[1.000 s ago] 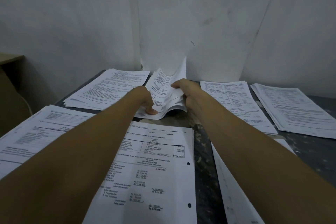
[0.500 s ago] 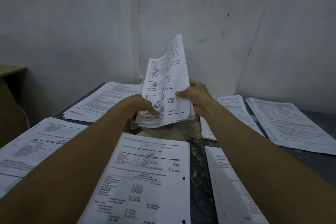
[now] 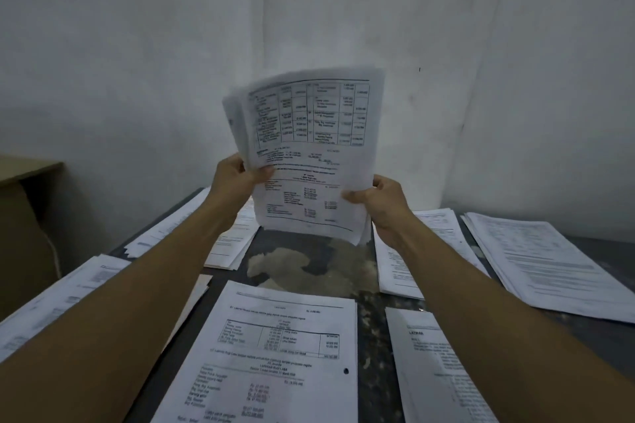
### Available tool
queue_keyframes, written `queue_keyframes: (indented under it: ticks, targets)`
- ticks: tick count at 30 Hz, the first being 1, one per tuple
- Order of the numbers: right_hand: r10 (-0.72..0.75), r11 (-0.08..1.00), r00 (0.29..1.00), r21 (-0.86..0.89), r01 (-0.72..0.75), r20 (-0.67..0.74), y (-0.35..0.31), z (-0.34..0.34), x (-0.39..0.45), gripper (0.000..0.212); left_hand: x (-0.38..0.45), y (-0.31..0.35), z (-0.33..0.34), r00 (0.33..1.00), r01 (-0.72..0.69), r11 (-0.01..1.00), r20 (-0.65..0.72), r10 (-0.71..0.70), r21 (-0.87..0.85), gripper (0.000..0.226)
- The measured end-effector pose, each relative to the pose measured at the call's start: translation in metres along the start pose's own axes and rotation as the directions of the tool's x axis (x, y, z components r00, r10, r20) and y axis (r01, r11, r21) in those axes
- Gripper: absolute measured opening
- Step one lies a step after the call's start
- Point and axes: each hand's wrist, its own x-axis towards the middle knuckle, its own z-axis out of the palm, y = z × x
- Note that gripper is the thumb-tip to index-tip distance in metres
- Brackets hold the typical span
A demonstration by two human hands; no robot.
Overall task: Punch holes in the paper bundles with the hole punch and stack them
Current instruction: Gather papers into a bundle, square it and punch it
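Observation:
A bundle of printed papers [image 3: 309, 148] stands upright in the air above the far middle of the dark table [image 3: 369, 330]. My left hand [image 3: 237, 178] grips its left edge, thumb on the front sheet. My right hand [image 3: 381, 199] grips its lower right edge. The top of the bundle fans slightly to the left. Below it, near me, lies a punched paper stack [image 3: 285, 354] with a hole visible on its right margin. No hole punch is in view.
Paper stacks ring the table: two on the left [image 3: 62, 299] [image 3: 226, 244], one at my right forearm [image 3: 405, 257], one at far right [image 3: 549, 264], one at near right [image 3: 443, 374]. A brown cabinet [image 3: 24, 227] stands left. White walls close behind.
Both hands have lifted the bundle off the table and raised it upright in front of the wall. The camera has tilted up with it.

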Motion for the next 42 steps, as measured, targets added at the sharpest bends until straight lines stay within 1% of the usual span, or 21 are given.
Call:
queue_keyframes:
  ticks: [3,6,11,15,17,19,23,26,28,30,33,38,40,42]
  targets:
    - [-0.031,0.999,0.999,0.010,0.031,-0.015,-0.006,0.001,-0.001,0.037,-0.001,0.007,0.000,0.996,-0.085,0.995,0.021,0.084,0.050,0.037]
    - [-0.036,0.998,0.999,-0.043,0.035,-0.028,-0.003,0.001,-0.006,0.033,-0.003,0.006,0.002,0.997,-0.076,0.996,0.030,0.075,0.049,0.038]
    - [-0.003,1.000,1.000,-0.011,0.003,-0.030,0.007,0.005,-0.012,0.026,-0.009,0.001,0.011,0.996,-0.084,0.995,0.041,0.082,0.055,0.019]
    - [-0.037,0.999,0.997,0.007,0.038,-0.066,-0.002,0.006,-0.010,0.022,-0.006,0.009,0.013,0.991,-0.132,0.989,0.016,0.131,0.064,0.018]
    - [-0.064,0.998,0.995,0.018,0.065,-0.082,-0.006,0.005,-0.010,0.025,-0.005,0.014,0.012,0.989,-0.150,0.987,0.009,0.150,0.062,0.019]
    - [-0.058,0.998,0.994,-0.005,0.058,-0.088,-0.003,0.005,-0.009,0.028,-0.004,0.017,0.012,0.989,-0.150,0.987,0.014,0.150,0.062,0.021]
    - [0.010,0.999,0.996,-0.030,-0.013,-0.088,0.013,0.006,-0.012,0.029,-0.007,0.011,0.011,0.997,-0.076,0.996,0.036,0.075,0.037,0.023]
    - [-0.007,1.000,0.993,-0.023,0.004,-0.115,0.015,0.007,-0.015,0.029,-0.011,0.007,0.012,0.997,-0.044,0.999,0.057,0.042,0.026,0.026]
    - [-0.023,1.000,0.993,-0.023,0.020,-0.120,0.013,0.009,-0.015,0.036,-0.012,0.007,0.013,0.997,-0.044,0.999,0.069,0.042,0.027,0.029]
    - [-0.025,0.999,0.995,-0.043,0.021,-0.094,0.011,0.011,-0.014,0.043,-0.012,0.007,0.014,0.996,-0.042,0.999,0.075,0.040,0.021,0.033]
    - [-0.050,0.999,0.990,-0.018,0.048,-0.131,0.008,0.014,-0.013,0.045,-0.011,0.005,0.014,0.997,-0.042,0.999,0.068,0.041,0.013,0.032]
    - [-0.030,0.999,0.995,0.016,0.032,-0.100,0.011,0.014,-0.013,0.051,-0.010,0.001,0.015,0.997,-0.040,0.999,0.063,0.038,0.027,0.033]
    - [-0.020,1.000,0.997,0.007,0.020,-0.078,0.011,0.015,-0.014,0.053,-0.009,0.001,0.015,0.998,-0.042,0.998,0.053,0.039,0.040,0.035]
    - [-0.017,1.000,0.996,-0.001,0.017,-0.086,0.013,0.013,-0.015,0.054,-0.010,0.000,0.016,0.998,-0.050,0.998,0.040,0.049,0.049,0.037]
